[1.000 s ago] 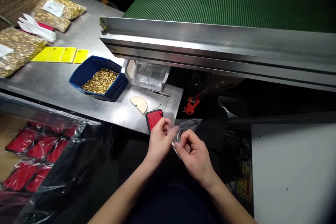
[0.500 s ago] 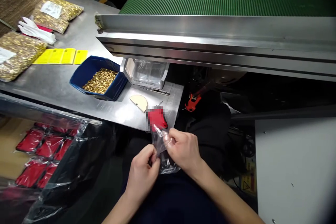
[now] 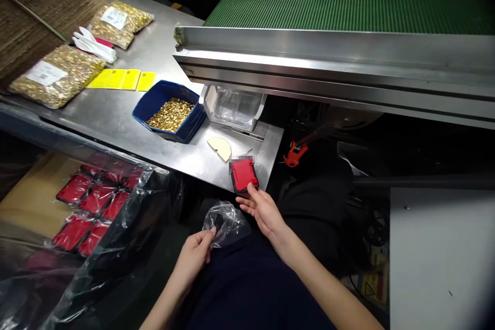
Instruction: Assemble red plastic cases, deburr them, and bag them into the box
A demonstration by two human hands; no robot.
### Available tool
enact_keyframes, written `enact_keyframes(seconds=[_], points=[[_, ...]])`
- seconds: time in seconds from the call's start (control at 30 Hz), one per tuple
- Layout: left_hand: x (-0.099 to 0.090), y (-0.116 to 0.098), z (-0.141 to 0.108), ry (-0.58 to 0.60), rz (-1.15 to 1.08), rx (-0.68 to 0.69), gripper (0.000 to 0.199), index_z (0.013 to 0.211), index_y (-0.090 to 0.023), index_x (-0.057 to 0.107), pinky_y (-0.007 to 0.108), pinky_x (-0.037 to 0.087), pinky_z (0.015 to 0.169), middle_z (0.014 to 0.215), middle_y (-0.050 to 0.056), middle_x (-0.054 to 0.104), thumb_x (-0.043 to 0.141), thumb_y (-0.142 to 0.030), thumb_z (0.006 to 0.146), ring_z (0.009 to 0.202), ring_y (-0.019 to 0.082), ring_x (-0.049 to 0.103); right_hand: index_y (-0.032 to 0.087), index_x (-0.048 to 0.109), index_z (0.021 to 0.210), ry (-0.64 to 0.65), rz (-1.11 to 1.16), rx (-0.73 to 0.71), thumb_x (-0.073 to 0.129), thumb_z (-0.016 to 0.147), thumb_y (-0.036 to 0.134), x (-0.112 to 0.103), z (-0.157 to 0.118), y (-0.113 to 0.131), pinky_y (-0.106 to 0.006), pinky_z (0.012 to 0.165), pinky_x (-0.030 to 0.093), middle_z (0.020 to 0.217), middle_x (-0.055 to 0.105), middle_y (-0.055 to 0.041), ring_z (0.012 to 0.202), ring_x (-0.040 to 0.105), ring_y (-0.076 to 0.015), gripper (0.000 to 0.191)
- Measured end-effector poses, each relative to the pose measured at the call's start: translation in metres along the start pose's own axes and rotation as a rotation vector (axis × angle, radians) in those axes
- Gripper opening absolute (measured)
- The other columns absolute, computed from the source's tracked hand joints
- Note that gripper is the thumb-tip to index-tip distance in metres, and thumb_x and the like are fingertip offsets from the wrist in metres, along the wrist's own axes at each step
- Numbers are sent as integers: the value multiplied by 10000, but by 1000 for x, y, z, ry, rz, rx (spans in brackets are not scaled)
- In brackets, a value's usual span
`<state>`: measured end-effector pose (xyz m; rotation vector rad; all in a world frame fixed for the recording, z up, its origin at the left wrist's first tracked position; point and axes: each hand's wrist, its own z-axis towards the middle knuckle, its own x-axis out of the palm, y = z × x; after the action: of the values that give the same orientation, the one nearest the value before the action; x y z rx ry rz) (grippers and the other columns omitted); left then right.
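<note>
A red and black rectangular case point(image 3: 243, 174) is at the front right corner of the metal table. My right hand point(image 3: 265, 211) grips its near edge, thumb on top and fingers beneath. Lower left, my left hand point(image 3: 198, 247) pinches a crumpled clear plastic bag point(image 3: 228, 221) above my lap. A pale half-round piece point(image 3: 219, 148) and a thin metal tool point(image 3: 246, 152) lie on the table just beyond the case.
A blue bin point(image 3: 193, 129) of small gold parts stands beside a grey bin point(image 3: 253, 121) of clear bags. The green conveyor's metal frame point(image 3: 328, 72) overhangs the back. Bagged red cases point(image 3: 93, 198) fill a box at lower left.
My hands have moved apart. The clear bag has come away from the red case and hangs from my left hand, while my right hand has taken hold of the case. The view has shifted.
</note>
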<state>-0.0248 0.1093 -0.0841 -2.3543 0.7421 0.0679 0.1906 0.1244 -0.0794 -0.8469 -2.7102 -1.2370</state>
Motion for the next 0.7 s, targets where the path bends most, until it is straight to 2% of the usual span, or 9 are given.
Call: enact_keyframes(seconds=[0.13, 0.23, 0.3, 0.37, 0.43, 0.5, 0.6, 0.7], points=[[2, -1, 3, 4, -6, 11, 578, 558, -237, 445, 247, 275, 475, 441, -46, 431, 556, -741, 819, 437, 128, 362, 188, 655, 989, -96, 97, -74, 742, 806, 663, 4, 10, -2, -234, 621, 590, 930, 742, -65, 751, 760, -170, 516], [3, 0, 5, 2, -7, 21, 582, 551, -235, 445, 252, 276, 480, 446, -48, 428, 557, -744, 809, 430, 129, 375, 196, 696, 1018, -127, 84, -168, 783, 822, 559, -3, -13, 9, -238, 667, 570, 886, 741, -33, 723, 729, -152, 422], [4, 1, 6, -2, -2, 25, 579, 544, -233, 458, 254, 264, 478, 440, -47, 426, 552, -739, 810, 423, 130, 371, 214, 723, 1028, -77, 9, -238, 784, 851, 483, -12, -37, 21, -255, 717, 555, 838, 735, -10, 723, 710, -158, 328], [5, 2, 6, -10, 4, 30, 570, 535, -234, 463, 256, 265, 479, 439, -45, 424, 544, -728, 809, 423, 134, 373, 236, 735, 1009, 117, -219, -313, 753, 889, 389, -21, -62, 34, -272, 745, 531, 829, 728, 3, 747, 696, -175, 195], [5, 0, 5, -17, 14, 46, 550, 536, -235, 470, 257, 282, 485, 456, -41, 436, 550, -710, 801, 435, 140, 390, 255, 727, 963, 354, -610, -392, 689, 921, 284, -29, -81, 43, -277, 753, 486, 861, 727, 11, 784, 681, -184, 64], [5, -3, 2, -23, 39, 71, 549, 542, -237, 476, 263, 290, 485, 462, -36, 443, 517, -704, 828, 439, 148, 393, 255, 697, 920, 482, -1006, -442, 643, 925, 217, -34, -91, 45, -277, 738, 433, 888, 728, 14, 800, 667, -184, 66], [5, -11, -3, -67, 121, 144, 569, 555, -240, 487, 282, 324, 505, 492, -14, 486, 441, -687, 906, 478, 183, 449, 242, 655, 903, 495, -1324, -449, 632, 925, 217, -37, -93, 38, -277, 680, 373, 867, 730, 11, 756, 654, -178, 41], [5, -21, -10, -155, 247, 280, 463, 680, -241, 556, 297, 391, 625, 669, 6, 599, 439, -578, 976, 653, 226, 571, 245, 657, 906, 441, -1337, -401, 630, 927, 228, -36, -90, 32, -267, 655, 351, 858, 738, 14, 755, 664, -176, 38]])
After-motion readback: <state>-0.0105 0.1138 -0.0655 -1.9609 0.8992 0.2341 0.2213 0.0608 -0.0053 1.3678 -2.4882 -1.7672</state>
